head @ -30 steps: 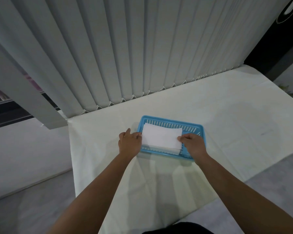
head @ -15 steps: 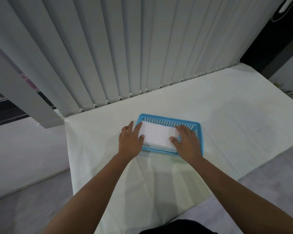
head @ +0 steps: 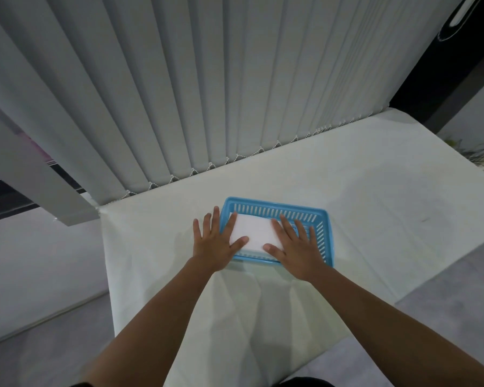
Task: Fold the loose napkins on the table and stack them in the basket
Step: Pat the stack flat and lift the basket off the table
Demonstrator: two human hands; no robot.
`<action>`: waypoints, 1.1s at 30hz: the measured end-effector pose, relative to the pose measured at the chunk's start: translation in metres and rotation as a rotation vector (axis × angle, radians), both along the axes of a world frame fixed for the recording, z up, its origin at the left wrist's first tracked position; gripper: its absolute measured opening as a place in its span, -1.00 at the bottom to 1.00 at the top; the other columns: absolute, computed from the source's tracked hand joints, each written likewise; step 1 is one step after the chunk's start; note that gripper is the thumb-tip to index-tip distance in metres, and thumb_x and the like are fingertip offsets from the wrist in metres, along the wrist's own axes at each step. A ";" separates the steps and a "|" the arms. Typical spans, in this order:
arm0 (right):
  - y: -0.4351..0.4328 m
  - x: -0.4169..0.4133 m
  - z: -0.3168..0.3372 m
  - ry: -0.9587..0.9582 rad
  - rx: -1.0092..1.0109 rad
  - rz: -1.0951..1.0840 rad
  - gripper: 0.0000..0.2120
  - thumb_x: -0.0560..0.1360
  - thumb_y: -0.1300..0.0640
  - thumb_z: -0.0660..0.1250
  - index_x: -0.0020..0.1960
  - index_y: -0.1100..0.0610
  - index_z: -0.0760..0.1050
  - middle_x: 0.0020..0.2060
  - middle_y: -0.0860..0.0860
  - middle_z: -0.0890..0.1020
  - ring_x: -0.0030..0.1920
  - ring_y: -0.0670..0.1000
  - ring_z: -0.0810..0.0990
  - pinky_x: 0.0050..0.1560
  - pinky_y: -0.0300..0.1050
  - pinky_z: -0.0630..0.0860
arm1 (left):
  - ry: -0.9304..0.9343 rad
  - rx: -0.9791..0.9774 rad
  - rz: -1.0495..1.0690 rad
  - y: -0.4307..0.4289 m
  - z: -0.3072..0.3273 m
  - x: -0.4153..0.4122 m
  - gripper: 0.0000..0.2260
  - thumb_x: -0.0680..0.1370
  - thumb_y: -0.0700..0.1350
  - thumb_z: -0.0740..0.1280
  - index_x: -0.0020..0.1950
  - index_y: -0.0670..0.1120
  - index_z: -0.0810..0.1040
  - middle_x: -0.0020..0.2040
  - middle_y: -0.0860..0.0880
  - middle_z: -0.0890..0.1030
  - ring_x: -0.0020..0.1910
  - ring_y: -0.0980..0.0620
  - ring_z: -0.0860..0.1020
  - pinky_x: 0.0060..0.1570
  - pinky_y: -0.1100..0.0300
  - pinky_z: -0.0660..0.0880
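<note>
Lying flat as a white stack of folded napkins [head: 253, 231] inside the blue basket [head: 326, 229], on the table [head: 375, 196] with its pale cloth. Pressing down on the stack's left end with the left hand [head: 217, 241], palm flat, fingers spread wide, gripping nothing. Resting the right hand [head: 296, 247] likewise on the right end, splayed and flat, over the basket's near rim. Reaching forward with both bare forearms.

No legible txt, labels, brand marks or nos. anywhere in head view; blue basket [head: 277, 212] at centre and white napkin stack [head: 253, 230] in it carry no print; white loop mark at 1 o'clock unreadable.
</note>
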State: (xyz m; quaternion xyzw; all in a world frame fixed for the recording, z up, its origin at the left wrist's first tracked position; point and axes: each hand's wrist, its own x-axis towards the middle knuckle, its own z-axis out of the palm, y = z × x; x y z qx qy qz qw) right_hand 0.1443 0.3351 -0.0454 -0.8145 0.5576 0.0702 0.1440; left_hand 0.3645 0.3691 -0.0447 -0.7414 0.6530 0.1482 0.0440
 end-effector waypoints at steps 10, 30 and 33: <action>0.000 -0.029 0.001 -0.378 -0.134 -0.487 -0.28 0.55 -0.30 0.00 0.57 0.05 -0.05 0.57 0.14 -0.02 0.54 0.19 -0.01 0.52 0.09 -0.09 | 0.611 -0.167 0.341 -0.011 0.003 0.005 -0.34 0.55 0.30 -0.12 0.57 0.00 -0.08 0.59 -0.05 -0.05 0.57 -0.05 -0.05 0.53 -0.02 -0.11; -0.111 -0.132 0.010 -0.801 0.129 -0.698 -0.15 0.40 -0.42 0.19 0.52 -0.01 0.06 0.37 0.07 0.42 0.31 0.12 0.49 0.28 0.20 0.44 | 1.055 -0.234 0.692 -0.100 0.021 -0.095 -0.51 0.57 0.25 -0.08 0.27 0.04 0.44 0.21 -0.07 0.56 0.19 -0.09 0.51 0.34 -0.12 0.35; -0.157 -0.172 0.025 -0.785 0.118 -0.665 -0.26 0.52 -0.22 0.21 0.55 0.06 0.01 0.42 0.10 0.35 0.37 0.13 0.41 0.35 0.15 0.36 | 1.035 -0.274 0.690 -0.142 0.027 -0.138 -0.50 0.58 0.24 -0.09 0.34 0.03 0.39 0.27 -0.08 0.52 0.24 -0.11 0.48 0.37 -0.13 0.32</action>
